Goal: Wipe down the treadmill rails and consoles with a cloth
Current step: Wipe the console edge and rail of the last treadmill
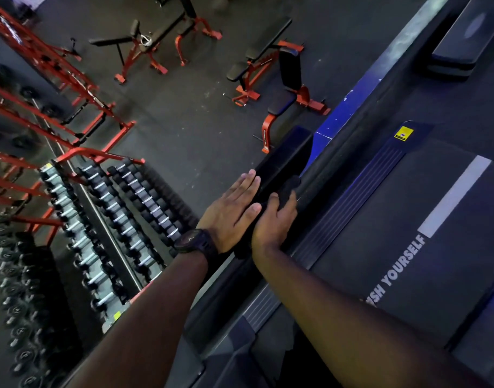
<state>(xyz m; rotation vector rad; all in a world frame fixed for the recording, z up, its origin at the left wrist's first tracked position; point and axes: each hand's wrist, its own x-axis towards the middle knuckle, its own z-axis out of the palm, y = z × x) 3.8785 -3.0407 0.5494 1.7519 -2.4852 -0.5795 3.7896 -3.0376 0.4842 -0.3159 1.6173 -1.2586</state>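
Observation:
A black treadmill rail [318, 175] runs diagonally from lower left to upper right through the middle of the head view. A dark cloth [289, 187] lies draped over the rail. My right hand [274, 219] grips the rail with the cloth under its fingers. My left hand [234, 208], with a black watch on the wrist, lies flat with fingers together on the rail's left side, touching the cloth's near end. The treadmill belt [425, 247], printed with white lettering and a grey stripe, lies to the right below the rail.
A red dumbbell rack [105, 219] with several dumbbells stands on the floor at left. Red-framed weight benches [279, 88] stand beyond on the dark floor. A ribbed side step [352, 203] runs between rail and belt. A black step platform [461, 46] sits at top right.

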